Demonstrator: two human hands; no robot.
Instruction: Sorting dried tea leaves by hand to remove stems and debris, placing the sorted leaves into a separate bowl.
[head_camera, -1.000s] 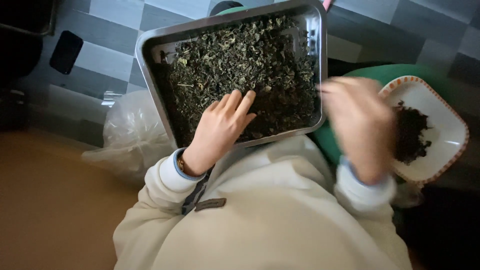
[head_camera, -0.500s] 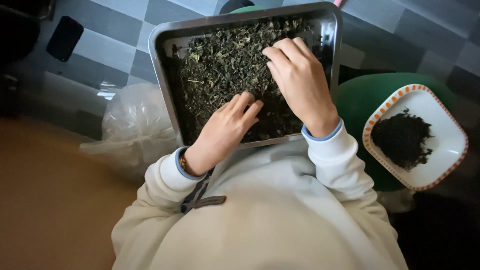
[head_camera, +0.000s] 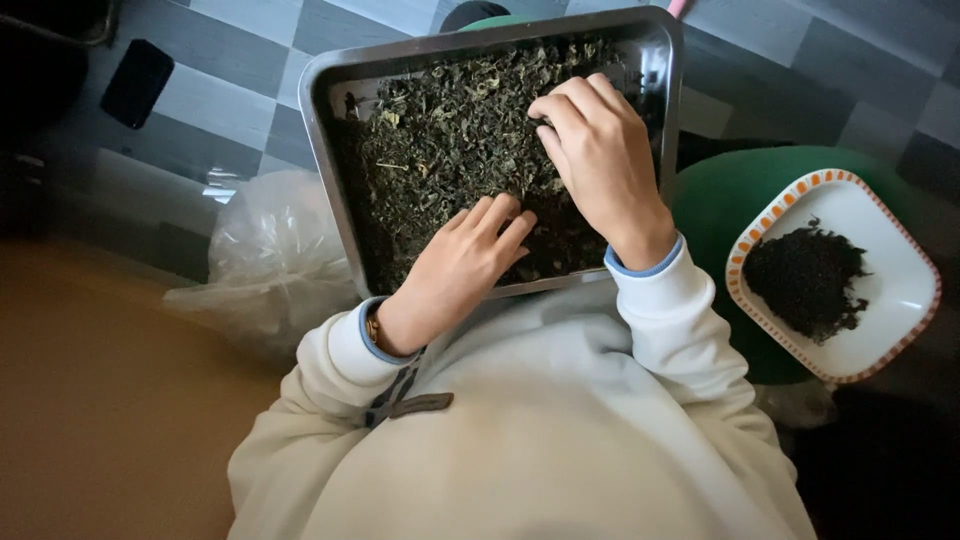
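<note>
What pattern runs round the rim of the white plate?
The white plate has a rim of small orange blocks, clearest in the head view.

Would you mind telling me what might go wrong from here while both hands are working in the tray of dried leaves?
The metal tray seems to rest on the lap, not on a table, so pressure from the left hand near its front edge might tip it and spill the dried leaves. The right hand could flick leaves over the rim onto the tiled floor. The white dish sits on a green seat near the elbow and could be knocked.
</note>
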